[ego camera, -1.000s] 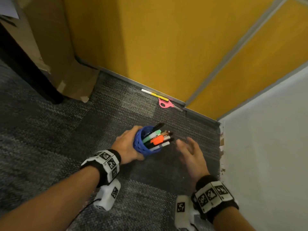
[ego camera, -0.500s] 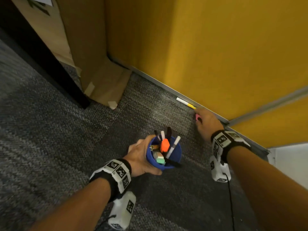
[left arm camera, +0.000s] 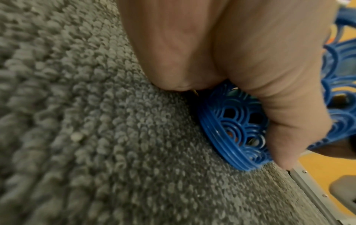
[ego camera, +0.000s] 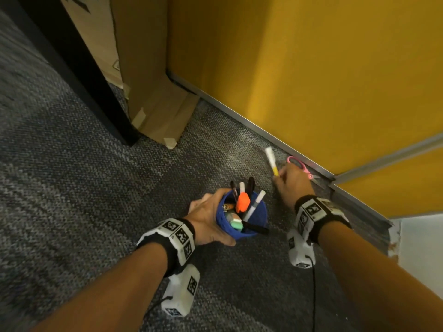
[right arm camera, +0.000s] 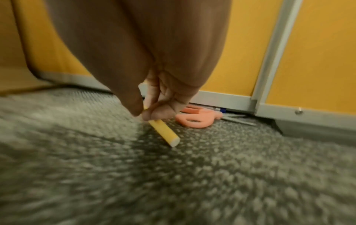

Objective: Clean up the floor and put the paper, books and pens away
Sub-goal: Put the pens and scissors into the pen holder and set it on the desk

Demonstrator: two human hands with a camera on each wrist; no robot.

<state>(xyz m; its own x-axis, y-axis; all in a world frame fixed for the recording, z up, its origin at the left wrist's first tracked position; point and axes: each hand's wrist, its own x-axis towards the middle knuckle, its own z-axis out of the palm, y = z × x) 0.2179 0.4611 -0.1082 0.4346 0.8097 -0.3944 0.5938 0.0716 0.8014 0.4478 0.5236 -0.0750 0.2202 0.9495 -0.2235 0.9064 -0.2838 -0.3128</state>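
My left hand point(ego camera: 208, 216) grips a blue lattice pen cup point(ego camera: 254, 225) standing on the grey carpet, its base showing in the left wrist view as blue cup point(left arm camera: 238, 132). Several pens and markers point(ego camera: 243, 202) stick out of it. My right hand point(ego camera: 293, 182) pinches a white and yellow pen point(ego camera: 271, 159) by its yellow end, lifted off the carpet; the right wrist view shows the yellow pen point(right arm camera: 163, 130) under my fingertips. Pink-handled scissors point(ego camera: 298, 164) lie on the carpet by the wall just beyond that hand, also visible as scissors point(right arm camera: 196, 118).
A yellow partition wall point(ego camera: 311, 68) with a metal skirting rail point(ego camera: 251, 123) runs along the back. A cardboard box point(ego camera: 148, 80) and a black furniture leg point(ego camera: 91, 75) stand at the upper left. A white wall point(ego camera: 422, 255) is at the right.
My right hand reached to the wall, took the white and yellow pen and lifted it toward the cup. The left hand turned the cup upright. The scissors, briefly covered, show again.
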